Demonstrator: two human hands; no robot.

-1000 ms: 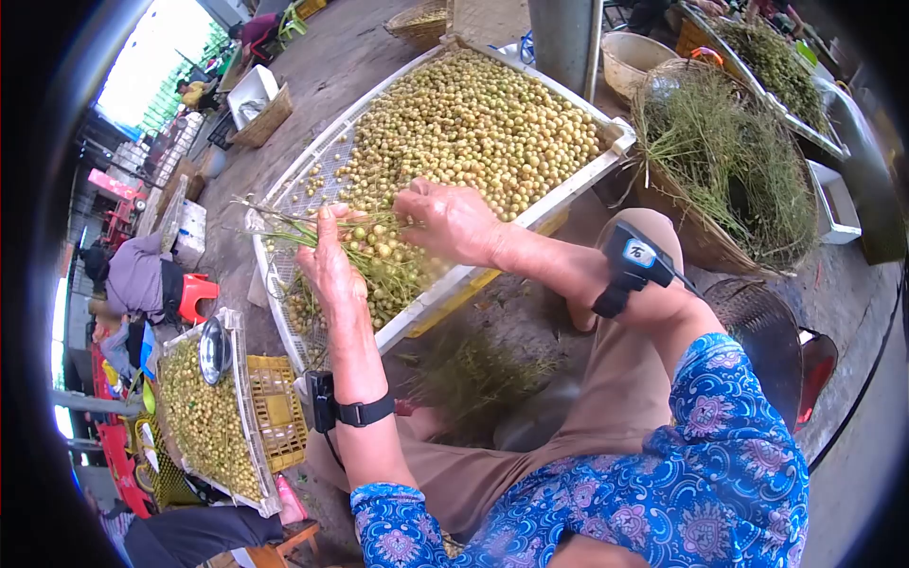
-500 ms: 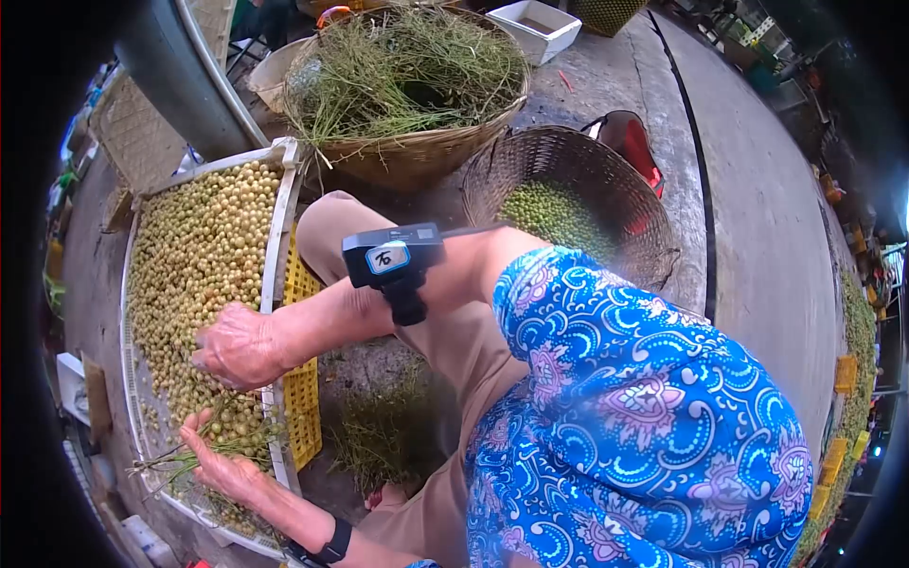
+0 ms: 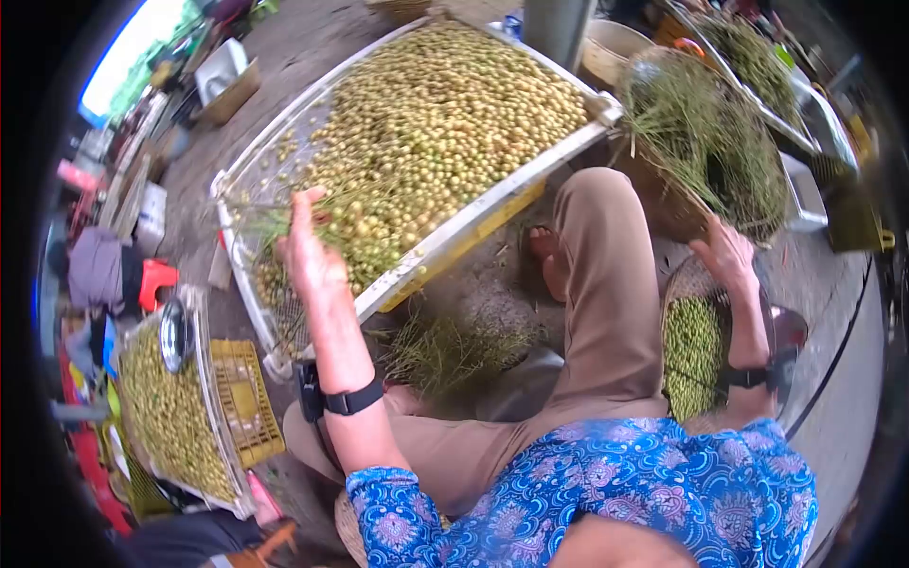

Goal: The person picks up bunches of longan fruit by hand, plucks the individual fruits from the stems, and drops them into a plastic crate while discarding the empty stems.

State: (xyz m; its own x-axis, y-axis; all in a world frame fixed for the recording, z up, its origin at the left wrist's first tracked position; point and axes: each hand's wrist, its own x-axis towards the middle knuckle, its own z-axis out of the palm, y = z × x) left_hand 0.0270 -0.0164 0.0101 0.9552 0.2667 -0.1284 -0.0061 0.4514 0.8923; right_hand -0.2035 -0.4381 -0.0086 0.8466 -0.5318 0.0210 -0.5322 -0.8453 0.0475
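Note:
My left hand [image 3: 314, 260] is over the lower left part of a white-rimmed tray [image 3: 473, 227]. It holds a bunch of thin green stems [image 3: 270, 216], with its index finger raised and small round fruits close beside it. Loose yellowish-green fruits [image 3: 445, 114] are heaped across the tray. My right hand [image 3: 727, 254] is at the near edge of a large woven basket of stripped stems [image 3: 701, 133], its fingers apart and no object visible in them. Below that hand, a second basket holds small green fruits [image 3: 691, 355].
Cut stems [image 3: 454, 350] lie on the ground between my legs. A second fruit tray [image 3: 180, 417] and a yellow crate [image 3: 244, 398] are at the lower left. A metal post [image 3: 559, 28] rises behind the main tray. A white box [image 3: 803, 189] is at the right.
The view has swung left. My right hand has moved from above the tray's fruit to the large basket's edge. My left hand remains at the tray with the stems.

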